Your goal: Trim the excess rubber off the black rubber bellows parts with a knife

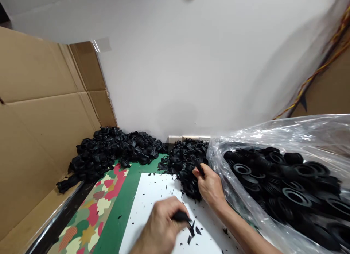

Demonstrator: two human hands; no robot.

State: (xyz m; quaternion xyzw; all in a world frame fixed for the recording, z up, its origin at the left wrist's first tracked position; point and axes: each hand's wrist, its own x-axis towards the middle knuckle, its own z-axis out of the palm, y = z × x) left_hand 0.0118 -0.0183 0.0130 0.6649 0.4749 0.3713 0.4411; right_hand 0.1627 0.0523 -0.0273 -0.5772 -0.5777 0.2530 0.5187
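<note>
My left hand is closed around a small black tool or rubber piece just above the white sheet, with black scraps lying beside it. My right hand reaches to the heap of black rubber trimmings and pinches a thin black strip between its fingers. Right of that hand lies a clear plastic bag full of black ribbed rubber rings.
A second pile of black ribbed rubber parts lies at the back left against a cardboard wall. A green mat with a coloured leaf pattern covers the table. A white wall stands behind, and twisted cables run at right.
</note>
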